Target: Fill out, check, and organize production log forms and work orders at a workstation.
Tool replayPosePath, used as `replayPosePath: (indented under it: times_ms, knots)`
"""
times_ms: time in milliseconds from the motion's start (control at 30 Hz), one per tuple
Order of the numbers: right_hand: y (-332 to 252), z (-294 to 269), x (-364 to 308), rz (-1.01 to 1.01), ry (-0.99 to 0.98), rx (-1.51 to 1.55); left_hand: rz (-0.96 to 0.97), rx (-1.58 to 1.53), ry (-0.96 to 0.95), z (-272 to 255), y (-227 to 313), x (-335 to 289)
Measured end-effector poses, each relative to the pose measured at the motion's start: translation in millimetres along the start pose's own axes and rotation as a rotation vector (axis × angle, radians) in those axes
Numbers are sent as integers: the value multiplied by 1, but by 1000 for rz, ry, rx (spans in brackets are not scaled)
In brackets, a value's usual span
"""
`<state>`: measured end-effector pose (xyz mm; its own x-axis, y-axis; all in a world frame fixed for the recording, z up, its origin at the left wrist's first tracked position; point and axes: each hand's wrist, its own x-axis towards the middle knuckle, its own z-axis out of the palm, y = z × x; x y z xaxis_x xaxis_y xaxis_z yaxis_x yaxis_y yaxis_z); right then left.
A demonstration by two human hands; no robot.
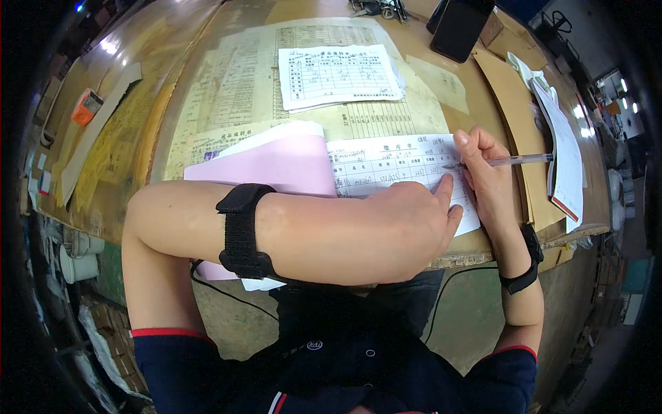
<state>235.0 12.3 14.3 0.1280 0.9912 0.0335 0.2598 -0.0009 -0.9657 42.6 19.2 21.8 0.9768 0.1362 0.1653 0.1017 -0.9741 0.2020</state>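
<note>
A white printed form (393, 165) lies near the front edge of the surface (227, 27), towards its right side. The right hand (486, 176) rests on the form, its grip pinched around a clear pen (514, 161) whose tip meets the paper. The left hand (414, 214) lies flat on the form's lower part, fingers together and pressing it down, holding nothing; its forearm runs along the front edge and wears a black strap (241, 231). A pink sheet (276, 165) with a white one beneath lies just left of the form, partly under the forearm. Another white form (338, 76) sits farther back on yellowed papers (234, 90). Brown envelopes (514, 103) and a clipboard with papers (562, 152) lie at the right edge.
</note>
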Motion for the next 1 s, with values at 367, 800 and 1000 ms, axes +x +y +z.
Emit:
replayPosePath:
  times_ms: [367,800,1000]
  knots:
    - [-3,4,-5,-18,60,22,2,4,-4,-1,0,2]
    - [3,0,-2,-88,48,-2,-25,-61,-14,-7,1,3]
    - [6,0,-2,-116,41,-9,-23,-79,-2,-7,1,2]
